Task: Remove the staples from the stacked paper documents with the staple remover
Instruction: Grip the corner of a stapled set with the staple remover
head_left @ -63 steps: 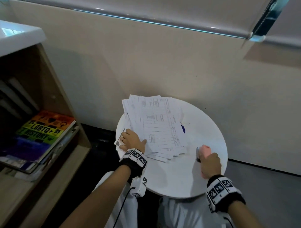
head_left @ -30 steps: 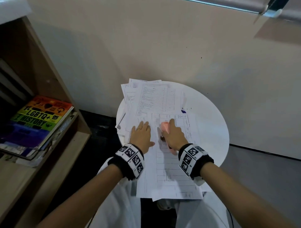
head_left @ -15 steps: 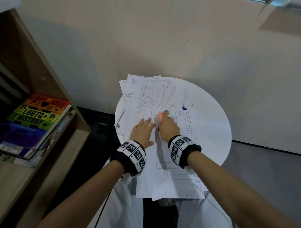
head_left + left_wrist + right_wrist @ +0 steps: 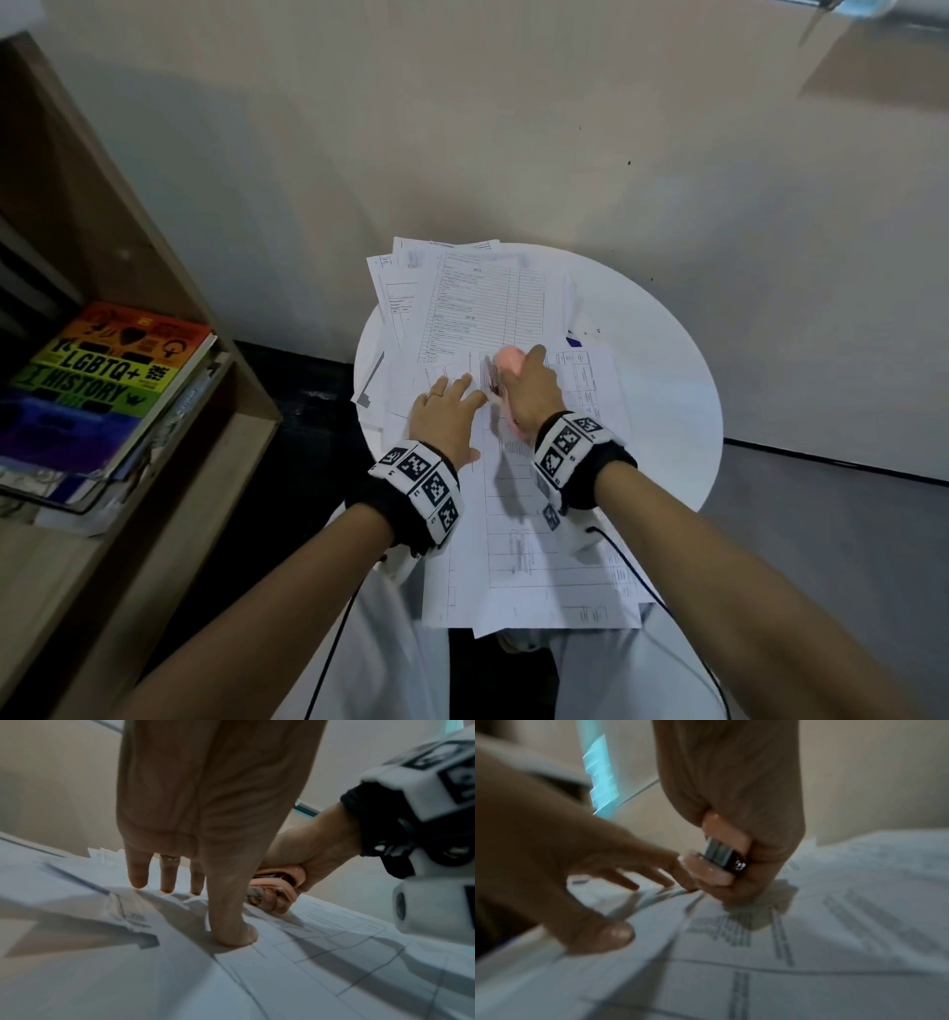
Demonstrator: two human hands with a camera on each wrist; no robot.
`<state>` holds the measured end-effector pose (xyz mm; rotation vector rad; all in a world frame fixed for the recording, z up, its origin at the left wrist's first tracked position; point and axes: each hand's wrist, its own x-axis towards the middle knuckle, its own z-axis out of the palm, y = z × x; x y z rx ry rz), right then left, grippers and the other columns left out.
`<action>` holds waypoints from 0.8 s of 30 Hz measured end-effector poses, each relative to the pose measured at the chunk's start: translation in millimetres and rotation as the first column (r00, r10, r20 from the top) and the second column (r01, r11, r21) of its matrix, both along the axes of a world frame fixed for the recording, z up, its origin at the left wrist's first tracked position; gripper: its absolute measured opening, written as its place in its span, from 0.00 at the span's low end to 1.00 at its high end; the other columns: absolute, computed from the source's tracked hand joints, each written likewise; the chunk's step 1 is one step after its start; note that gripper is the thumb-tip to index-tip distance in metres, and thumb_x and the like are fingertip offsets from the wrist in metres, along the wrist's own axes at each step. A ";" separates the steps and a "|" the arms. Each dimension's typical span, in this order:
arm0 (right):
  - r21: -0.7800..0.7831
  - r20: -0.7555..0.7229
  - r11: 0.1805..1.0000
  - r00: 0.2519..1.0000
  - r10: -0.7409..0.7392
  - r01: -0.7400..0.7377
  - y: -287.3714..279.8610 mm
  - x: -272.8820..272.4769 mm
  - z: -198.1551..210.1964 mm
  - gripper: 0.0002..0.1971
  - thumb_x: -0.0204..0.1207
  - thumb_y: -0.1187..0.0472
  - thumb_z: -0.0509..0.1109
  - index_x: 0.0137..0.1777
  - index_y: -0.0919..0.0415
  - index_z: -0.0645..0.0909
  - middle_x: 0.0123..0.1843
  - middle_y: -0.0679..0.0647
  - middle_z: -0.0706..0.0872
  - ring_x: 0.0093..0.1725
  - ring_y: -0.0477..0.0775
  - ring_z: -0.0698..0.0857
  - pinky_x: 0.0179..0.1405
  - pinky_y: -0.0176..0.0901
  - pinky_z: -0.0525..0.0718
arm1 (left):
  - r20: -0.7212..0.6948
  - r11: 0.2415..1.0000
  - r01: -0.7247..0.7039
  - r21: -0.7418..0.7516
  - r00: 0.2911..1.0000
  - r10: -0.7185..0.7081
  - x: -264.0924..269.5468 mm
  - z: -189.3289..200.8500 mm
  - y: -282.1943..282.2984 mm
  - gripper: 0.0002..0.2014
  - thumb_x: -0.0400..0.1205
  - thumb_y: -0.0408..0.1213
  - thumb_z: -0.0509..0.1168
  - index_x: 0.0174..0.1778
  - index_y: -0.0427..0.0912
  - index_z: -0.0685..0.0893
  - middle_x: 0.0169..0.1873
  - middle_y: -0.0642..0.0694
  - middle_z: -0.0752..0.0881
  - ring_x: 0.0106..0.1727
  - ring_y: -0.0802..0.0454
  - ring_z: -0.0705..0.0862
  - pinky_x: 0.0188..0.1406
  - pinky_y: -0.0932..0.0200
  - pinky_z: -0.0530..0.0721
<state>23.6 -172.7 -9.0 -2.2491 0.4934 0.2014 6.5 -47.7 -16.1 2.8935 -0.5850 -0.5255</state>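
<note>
A stapled document (image 4: 544, 519) lies across the near part of the round white table (image 4: 662, 375) and hangs over its front edge. More printed sheets (image 4: 472, 298) are piled behind it. My left hand (image 4: 444, 411) presses flat on the document near its top left corner, fingers straight (image 4: 138, 874). My right hand (image 4: 529, 393) grips a pink staple remover (image 4: 508, 360), its metal jaws (image 4: 718, 852) pointing down at the paper just right of the left fingers. The staple itself is hidden.
A wooden bookshelf (image 4: 154, 462) stands at the left with a rainbow-covered book (image 4: 108, 370) lying on it. A beige wall (image 4: 513, 128) runs right behind the table. A small dark blue object (image 4: 574, 340) peeks out beside the papers. My lap is below the table edge.
My right hand carried the staple remover from the table's right side onto the document. My left hand pulled a document forward and now presses it flat. Both hands have closed in on the top corner.
</note>
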 end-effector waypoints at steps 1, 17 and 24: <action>-0.018 0.010 0.999 0.999 0.032 -0.032 0.6 0.4 0.5 0.22 0.85 0.56 0.58 0.73 0.66 0.59 0.66 0.69 0.78 0.60 0.69 0.81 0.58 0.60 0.81 | -0.004 1.000 0.004 0.012 1.000 -0.004 0.4 0.2 -0.2 0.37 0.76 0.45 0.71 0.79 0.50 0.60 0.84 0.49 0.50 0.84 0.43 0.49 0.81 0.45 0.56; -0.244 -0.041 0.969 0.998 0.037 -0.046 -84.4 -35.2 -1.0 0.18 0.84 0.54 0.59 0.68 0.60 0.61 0.60 0.69 0.80 0.52 0.70 0.83 0.51 0.60 0.83 | -0.024 0.994 0.110 0.029 0.994 -0.109 -5.8 -6.1 -59.7 0.45 0.81 0.55 0.62 0.82 0.34 0.45 0.83 0.39 0.43 0.84 0.38 0.41 0.84 0.44 0.48; -0.295 -0.026 0.951 0.996 0.087 -0.091 -85.3 -25.4 -4.1 0.20 0.84 0.55 0.59 0.71 0.62 0.61 0.61 0.69 0.80 0.54 0.70 0.82 0.49 0.56 0.80 | -0.088 0.986 0.163 -0.026 0.982 -0.165 1.8 -0.6 -73.5 0.43 0.77 0.44 0.70 0.83 0.43 0.51 0.84 0.49 0.45 0.84 0.39 0.43 0.82 0.40 0.53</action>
